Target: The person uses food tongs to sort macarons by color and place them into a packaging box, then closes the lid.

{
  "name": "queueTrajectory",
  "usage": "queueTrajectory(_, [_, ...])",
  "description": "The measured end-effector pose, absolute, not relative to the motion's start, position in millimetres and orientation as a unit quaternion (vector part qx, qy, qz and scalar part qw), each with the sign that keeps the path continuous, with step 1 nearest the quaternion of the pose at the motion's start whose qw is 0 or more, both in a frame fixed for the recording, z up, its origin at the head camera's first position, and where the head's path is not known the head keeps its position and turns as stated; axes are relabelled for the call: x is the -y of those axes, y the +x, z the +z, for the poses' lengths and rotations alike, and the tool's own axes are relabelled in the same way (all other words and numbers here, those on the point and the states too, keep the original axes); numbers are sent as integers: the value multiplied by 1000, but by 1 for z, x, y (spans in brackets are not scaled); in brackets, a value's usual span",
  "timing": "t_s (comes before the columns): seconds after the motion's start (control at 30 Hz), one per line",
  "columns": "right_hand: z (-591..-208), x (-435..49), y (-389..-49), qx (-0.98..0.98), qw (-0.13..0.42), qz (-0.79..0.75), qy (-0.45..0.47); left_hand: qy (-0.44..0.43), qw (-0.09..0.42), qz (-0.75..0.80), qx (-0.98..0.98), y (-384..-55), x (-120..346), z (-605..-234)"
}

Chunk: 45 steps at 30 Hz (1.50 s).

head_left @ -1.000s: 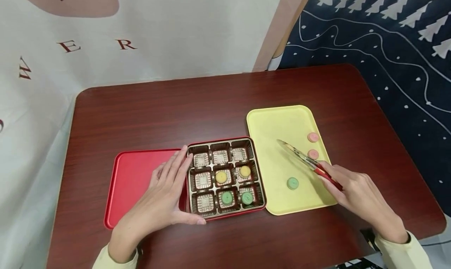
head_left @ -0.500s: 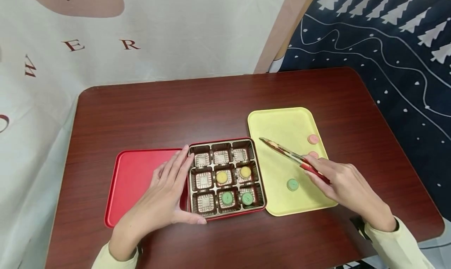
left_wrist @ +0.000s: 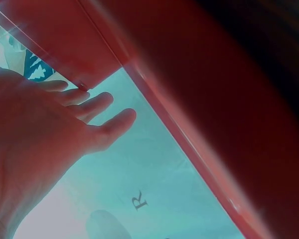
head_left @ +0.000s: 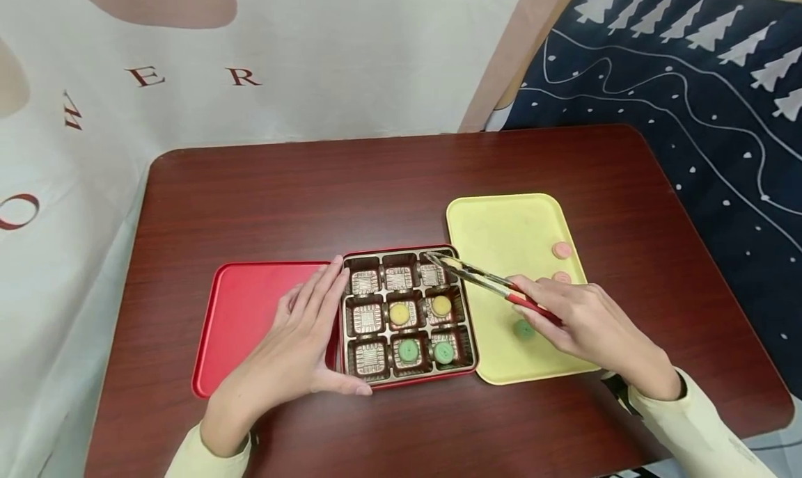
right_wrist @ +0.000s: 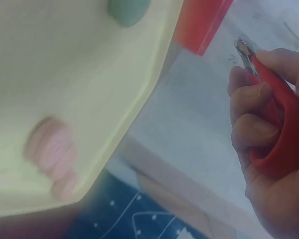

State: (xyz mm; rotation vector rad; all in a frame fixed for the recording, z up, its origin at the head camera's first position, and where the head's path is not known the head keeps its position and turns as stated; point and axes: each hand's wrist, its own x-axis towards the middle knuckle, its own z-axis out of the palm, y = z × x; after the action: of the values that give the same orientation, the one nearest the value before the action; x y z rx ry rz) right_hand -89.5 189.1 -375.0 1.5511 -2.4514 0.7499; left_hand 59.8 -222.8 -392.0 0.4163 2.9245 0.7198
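My right hand [head_left: 589, 325] holds tongs [head_left: 535, 309] with red handles, its fingers curled round them in the right wrist view. The metal tips reach over the top right compartment of a red box [head_left: 413, 380]. Whether anything sits between the tips is unclear. My left hand [head_left: 291, 342] has its fingers along the box's left edge, thumb stretched toward the near corner. Inside the box's brown divided insert [head_left: 385, 319] lie two yellow discs [head_left: 399, 314] in the middle row and two green discs [head_left: 409, 351] in the bottom row.
Right of the box is a yellow tray [head_left: 501, 234] with two pink discs [head_left: 562, 250] near its right edge and a green disc [head_left: 523, 329], partly hidden by my right hand. A red lid or tray [head_left: 250, 311] lies left, partly under my left hand.
My right hand has moved left with the tongs, bringing the tips from over the yellow tray to over the box's top right. My left hand stays at the box.
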Motion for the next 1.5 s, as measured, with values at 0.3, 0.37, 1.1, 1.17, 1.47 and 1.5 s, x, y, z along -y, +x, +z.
queueTrajectory(0.3, [-377, -162, -84, 793, 61, 245, 555, 135, 41, 234, -962, 60, 222, -392])
queueTrajectory(0.37, [-378, -156, -82, 785, 62, 253, 563, 136, 38, 234, -962, 59, 222, -392])
queueTrajectory(1.1, [-383, -117, -68, 756, 31, 236, 610, 132, 47, 248, -959, 60, 222, -391])
queueTrajectory(1.17, [-385, -116, -68, 757, 27, 234, 610, 131, 48, 249, -958, 60, 222, -391])
queueTrajectory(1.47, [-390, -111, -68, 742, 28, 242, 624, 129, 54, 252, -958, 60, 221, -391])
queueTrajectory(1.5, [-390, -111, -68, 742, 26, 242, 625, 129, 54, 251, -958, 60, 221, -391])
